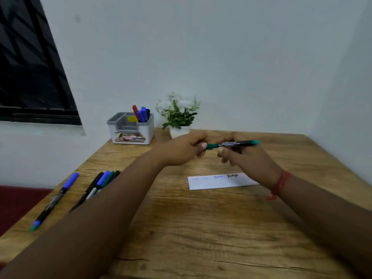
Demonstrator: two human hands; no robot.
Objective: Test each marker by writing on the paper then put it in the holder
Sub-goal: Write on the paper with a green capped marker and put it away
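Both hands' grips, left (186, 147) and right (239, 156), pinch green marker (231, 144) between them.

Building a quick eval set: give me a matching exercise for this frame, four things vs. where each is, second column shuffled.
Things:
1. green marker
2. paper
3. holder
4. plant

Places:
A. back of the table, left of the plant
B. flat on the table, under the right hand
C. held in the air between the left hand and the right hand
D. back of the table, right of the holder

Pairs: 1-C, 2-B, 3-A, 4-D
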